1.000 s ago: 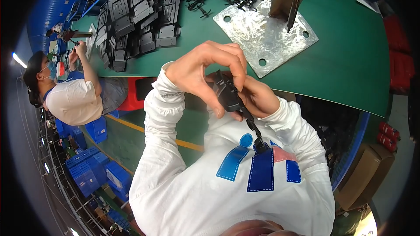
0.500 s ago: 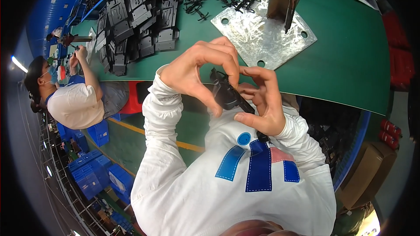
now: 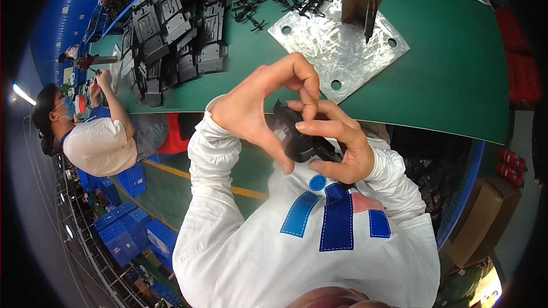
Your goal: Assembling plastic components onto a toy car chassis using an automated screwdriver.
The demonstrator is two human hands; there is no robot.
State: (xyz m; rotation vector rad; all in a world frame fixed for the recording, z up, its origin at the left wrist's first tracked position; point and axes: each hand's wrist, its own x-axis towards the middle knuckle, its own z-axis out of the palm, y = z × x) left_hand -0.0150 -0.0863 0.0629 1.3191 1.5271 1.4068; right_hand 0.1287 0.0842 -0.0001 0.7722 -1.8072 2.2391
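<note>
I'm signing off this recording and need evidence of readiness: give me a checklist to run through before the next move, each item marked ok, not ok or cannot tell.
1. Both hands on the black elongated part: ok, fingers of the left hand and right hand are on it.
2. Whole part visible: not ok, fingers cover some of it.
3. Its pieces fully joined: cannot tell.
4. Hands apart from the pointed tool over the metal plate: ok, they are nearer the body.
5. Slotted black plates within view: ok, piled on the green bench.
</note>
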